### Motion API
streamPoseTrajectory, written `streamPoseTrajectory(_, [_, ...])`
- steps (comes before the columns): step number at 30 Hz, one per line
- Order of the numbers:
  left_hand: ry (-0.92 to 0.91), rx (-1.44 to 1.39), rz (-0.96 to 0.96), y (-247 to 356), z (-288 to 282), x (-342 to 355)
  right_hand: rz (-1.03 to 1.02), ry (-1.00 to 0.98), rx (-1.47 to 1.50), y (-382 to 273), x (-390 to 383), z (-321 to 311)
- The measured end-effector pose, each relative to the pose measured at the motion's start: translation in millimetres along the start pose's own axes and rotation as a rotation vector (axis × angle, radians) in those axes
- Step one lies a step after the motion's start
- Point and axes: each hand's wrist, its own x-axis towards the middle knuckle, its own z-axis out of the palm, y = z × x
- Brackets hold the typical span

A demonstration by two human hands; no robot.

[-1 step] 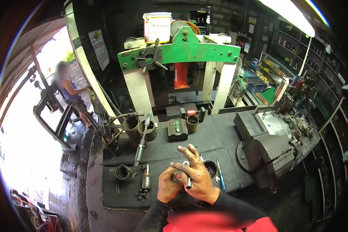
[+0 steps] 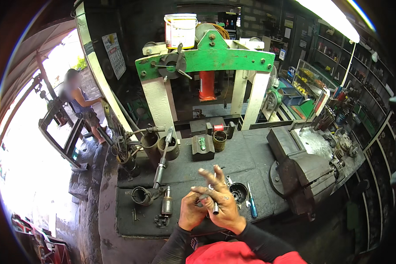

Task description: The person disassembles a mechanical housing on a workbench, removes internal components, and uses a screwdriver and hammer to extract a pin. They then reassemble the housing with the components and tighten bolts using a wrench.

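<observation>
Both my hands meet over the front of the dark workbench (image 2: 246,163). A short, shiny metal tube (image 2: 215,208) pokes out between them, its open end toward me. My right hand (image 2: 228,206) grips the tube in its palm while two of its fingers stretch upward. The curled fingers of my left hand (image 2: 192,212) close on the tube's other end, which they mostly hide. Beyond my right hand lies a round dark housing (image 2: 239,192), partly covered, with a blue-handled screwdriver (image 2: 253,207) beside it. Left of my hands are a motor armature (image 2: 167,201) and a hollow cylindrical casing (image 2: 141,196).
A heavy bench vise (image 2: 305,176) stands at the right. Behind the bench rises a green-and-white press frame (image 2: 233,60). Metal cans (image 2: 172,149) and a long-handled tool (image 2: 161,169) occupy the left side. Another person (image 2: 83,103) stands farther off at the left.
The stretched fingers of my right hand have shifted slightly, and more of the round housing shows behind them. The tube stays between my hands.
</observation>
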Motion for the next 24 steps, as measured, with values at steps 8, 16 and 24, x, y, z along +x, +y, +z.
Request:
streamPoseTrajectory(8, [-0.049,0.083,-0.131,-5.1,-1.1,3.2,1.017,-0.667,0.584,33.8,61.4,-15.3])
streamPoseTrajectory(16, [0.008,0.113,0.198,-2.9,-8.0,-3.4,-0.493,-0.966,-0.669,1.1,59.0,-26.6])
streamPoseTrajectory(24, [-0.043,0.236,0.206,8.2,-3.1,10.0,-0.814,-0.967,-0.594,21.4,61.9,-38.1])
